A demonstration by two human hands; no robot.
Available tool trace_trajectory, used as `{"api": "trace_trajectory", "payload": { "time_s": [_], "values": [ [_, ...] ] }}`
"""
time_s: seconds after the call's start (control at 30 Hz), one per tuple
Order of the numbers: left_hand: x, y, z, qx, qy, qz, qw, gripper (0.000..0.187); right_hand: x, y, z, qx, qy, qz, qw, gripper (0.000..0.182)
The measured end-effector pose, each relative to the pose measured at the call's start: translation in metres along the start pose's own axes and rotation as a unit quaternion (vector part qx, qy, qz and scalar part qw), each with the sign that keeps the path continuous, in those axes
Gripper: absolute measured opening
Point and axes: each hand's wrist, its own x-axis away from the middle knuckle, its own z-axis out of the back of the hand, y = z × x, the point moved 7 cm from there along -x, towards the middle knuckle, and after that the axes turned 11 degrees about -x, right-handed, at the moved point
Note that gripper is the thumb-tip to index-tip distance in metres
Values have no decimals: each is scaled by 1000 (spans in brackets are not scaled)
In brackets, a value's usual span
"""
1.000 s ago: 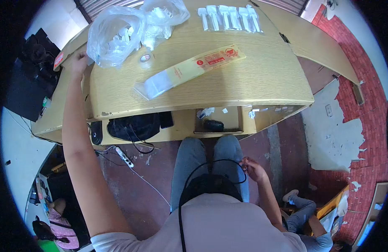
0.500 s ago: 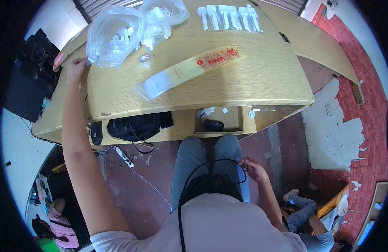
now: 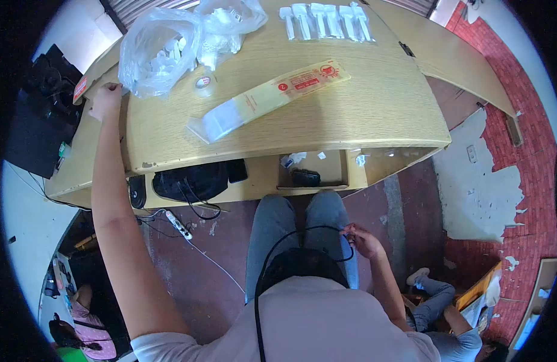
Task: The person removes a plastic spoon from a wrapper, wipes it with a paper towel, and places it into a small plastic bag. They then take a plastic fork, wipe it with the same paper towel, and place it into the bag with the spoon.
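My left hand (image 3: 106,101) is stretched to the far left of the desk, its fingers closed beside the left edge of a clear plastic bag (image 3: 135,69) of small white pieces. A bit of white shows at the fingertips; what they hold, I cannot make out. Over my right thigh, my right hand (image 3: 364,242) has its fingers closed on a looped black cable (image 3: 278,242). A long yellow plastic packet (image 3: 272,93) with red print lies slantwise across the desk. Between it and the bags sits a roll of clear tape (image 3: 204,84).
At the back are a second plastic bag (image 3: 236,21) and a row of white plastic pieces in clear wrap (image 3: 327,23). Below the desktop, a shelf holds a black bag (image 3: 191,181) and an open box (image 3: 336,172). A power strip (image 3: 179,224) lies on the floor. Other people sit behind on both sides.
My left hand has shifted slightly and turned at the wrist, still close to the plastic bag. The view has moved a little. My right hand stays at the cable.
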Motion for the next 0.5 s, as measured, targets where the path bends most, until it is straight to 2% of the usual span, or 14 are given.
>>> {"api": "trace_trajectory", "payload": {
  "time_s": [0.2,0.3,0.37,0.5],
  "values": [
    [6,5,7,-9,3,-16,1000,33,-2,1,0,3,1,-2,1000,23],
    [8,4,2,25,-26,17,999,36,-2,1,3,13,12,-6,1000,23],
    [9,7,2,-21,-18,0,1000,39,-4,3,5,14,3,-4,1000,23],
    [16,10,7,-25,-28,-13,999,38,-1,-1,-2,25,5,4,1000,23]
  ]
}}
